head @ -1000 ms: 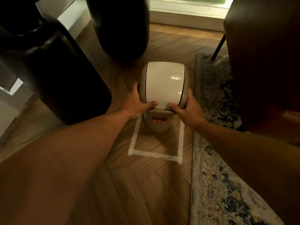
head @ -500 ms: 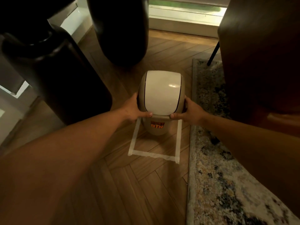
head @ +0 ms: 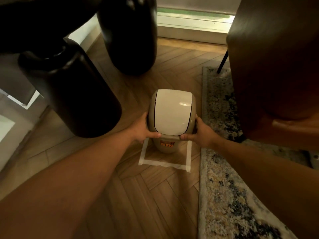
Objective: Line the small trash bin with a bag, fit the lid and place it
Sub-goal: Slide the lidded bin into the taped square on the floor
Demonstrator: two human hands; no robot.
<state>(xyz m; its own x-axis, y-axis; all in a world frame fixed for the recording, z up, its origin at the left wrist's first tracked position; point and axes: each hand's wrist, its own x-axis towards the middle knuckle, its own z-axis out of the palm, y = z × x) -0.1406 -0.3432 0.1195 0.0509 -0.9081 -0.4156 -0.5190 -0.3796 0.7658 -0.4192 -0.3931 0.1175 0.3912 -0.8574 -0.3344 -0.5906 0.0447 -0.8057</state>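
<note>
A small beige trash bin point(head: 164, 147) with an orange label stands upright on the wooden floor, inside a square marked with white tape point(head: 165, 163). Its domed lid with a white swing flap point(head: 172, 112) sits on top. My left hand point(head: 144, 129) grips the lid's left side, thumb on the front rim. On the opposite side my right hand point(head: 200, 133) holds it the same way. No bag shows from outside.
Two big dark rounded vessels point(head: 72, 94) point(head: 129, 35) stand left and behind the bin. A brown chair point(head: 276, 75) with a thin black leg point(head: 222, 61) rises at the right, over a patterned rug point(head: 224, 195). A window sill point(head: 191, 26) runs along the back.
The bin, held in both hands, has moved lower and settled into the taped square. My hands have slid from the lid's front toward its sides.
</note>
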